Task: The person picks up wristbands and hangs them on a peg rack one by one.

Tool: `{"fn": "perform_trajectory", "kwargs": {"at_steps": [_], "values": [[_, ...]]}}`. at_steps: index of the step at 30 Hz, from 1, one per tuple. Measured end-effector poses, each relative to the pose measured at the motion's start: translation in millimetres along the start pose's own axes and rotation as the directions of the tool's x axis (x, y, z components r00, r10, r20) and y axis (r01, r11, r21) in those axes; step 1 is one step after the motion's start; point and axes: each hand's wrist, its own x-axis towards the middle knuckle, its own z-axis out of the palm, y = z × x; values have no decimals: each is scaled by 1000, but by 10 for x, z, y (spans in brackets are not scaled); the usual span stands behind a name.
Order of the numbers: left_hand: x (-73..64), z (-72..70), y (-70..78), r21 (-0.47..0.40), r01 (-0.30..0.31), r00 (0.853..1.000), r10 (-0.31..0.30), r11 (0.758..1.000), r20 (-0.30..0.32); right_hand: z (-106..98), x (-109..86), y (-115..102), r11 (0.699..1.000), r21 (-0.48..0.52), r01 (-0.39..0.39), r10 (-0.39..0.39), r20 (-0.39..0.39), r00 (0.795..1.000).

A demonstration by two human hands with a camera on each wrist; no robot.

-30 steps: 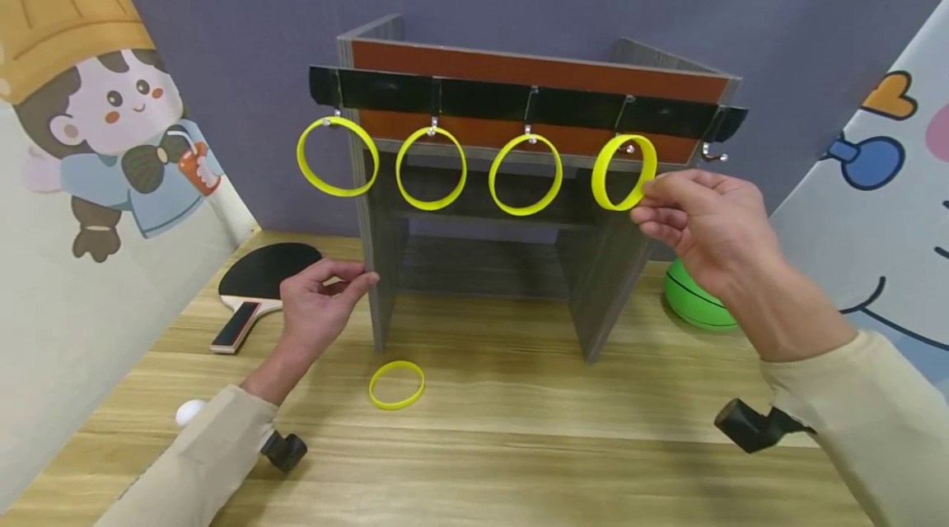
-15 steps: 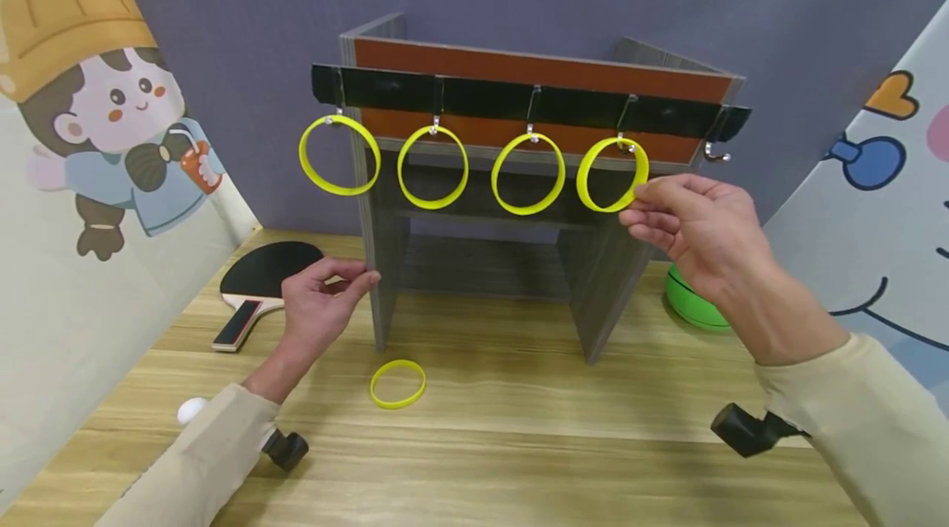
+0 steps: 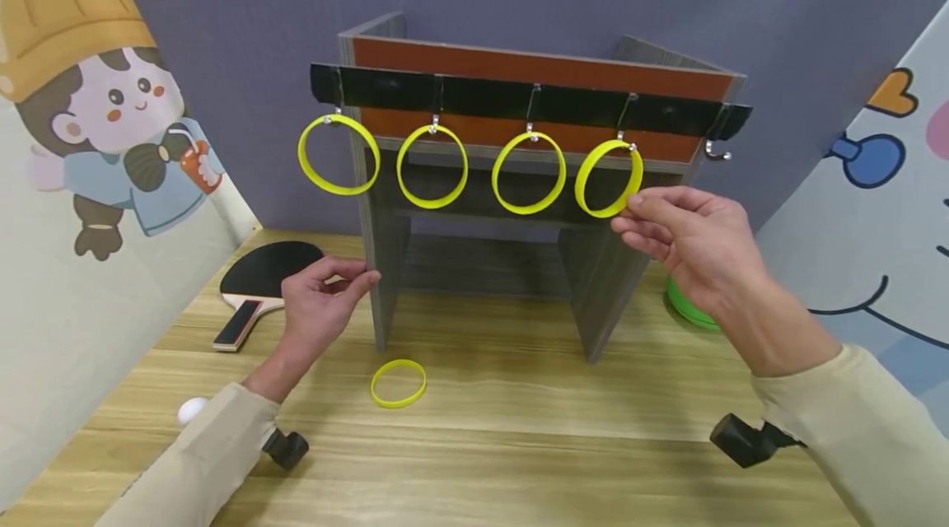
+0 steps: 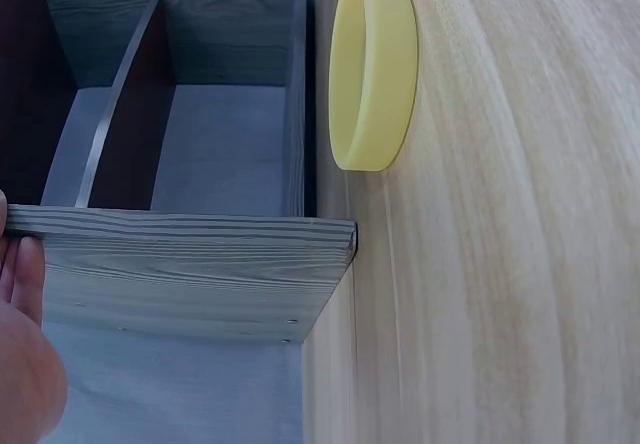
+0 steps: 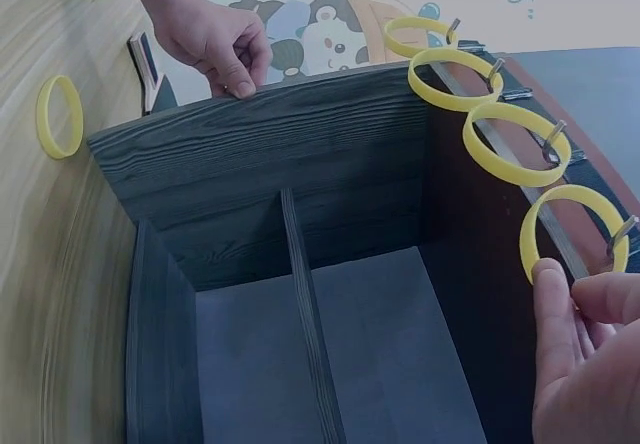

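Note:
My right hand (image 3: 704,251) pinches the lower right edge of a yellow wristband (image 3: 582,185) with thumb and fingers. This band hangs around the fourth hook from the left on a black strip (image 3: 489,92); in the right wrist view its top loops over the metal hook (image 5: 621,234). Three more yellow wristbands hang on the hooks to its left. My left hand (image 3: 322,305) grips the front edge of the grey wooden shelf's left side panel (image 3: 378,309), thumb and fingers on either side. One more yellow wristband (image 4: 390,74) lies on the table before the shelf.
A bare hook (image 3: 715,151) sticks out at the strip's right end. On the left lie a table tennis paddle (image 3: 267,272) and a white ball (image 3: 191,410). A green ball (image 3: 685,306) is partly hidden behind my right hand. Walls stand behind and at both sides.
My right hand has moved slightly left and down with the fourth wristband, which has turned to face forward more and hangs lower on its hook. My left hand stays on the panel.

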Motion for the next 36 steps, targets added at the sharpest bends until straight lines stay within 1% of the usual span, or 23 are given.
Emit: {"fn": "perform_trajectory", "kwargs": {"at_steps": [5, 8, 14, 15, 18, 20, 22, 25, 27, 30, 33, 36], "values": [[0, 0, -1, -12, -5, 1000, 5, 1000, -5, -50, -6, 51, 1000, -24, -12, 12, 12, 1000], [2, 2, 2, -10, -5, 1000, 5, 1000, -3, -89, -2, 100, 999, 13, -31, 30, 44, 999], [1, 8, 12, 3, -7, 1000, 7, 1000, -5, -121, -22, 227, 999, 19, -37, 36, 75, 997], [1, 8, 12, 3, -6, 1000, 6, 1000, -5, -120, -32, 256, 999, 13, -35, 34, 83, 996], [1, 4, 9, 6, -4, 1000, 4, 1000, -1, -110, -61, 357, 999, 33, -34, 30, 136, 990], [-1, 1, 5, 10, -3, 1000, 3, 1000, 3, -85, -90, 429, 999, 4, -32, 31, 153, 988], [-2, -3, 1, 10, -3, 1000, 2, 1000, 6, -43, -127, 509, 998, -55, -28, 37, 162, 986], [0, -4, -2, 20, -16, 1000, 16, 1000, 3, 43, -191, 647, 987, -158, -9, 37, 174, 984], [4, -6, -4, 25, -22, 1000, 22, 999, 0, 108, -230, 758, 979, -203, -10, 48, 180, 983], [6, -5, 1, 28, -25, 1000, 25, 999, -4, 194, -275, 936, 972, -232, -40, 85, 191, 978], [2, 0, 8, 24, -16, 1000, 16, 1000, -5, 258, -306, 1107, 966, -243, -85, 134, 194, 972], [-2, 7, 13, 22, -8, 1000, 8, 1000, -5, 301, -328, 1256, 963, -251, -101, 155, 207, 966]]}}
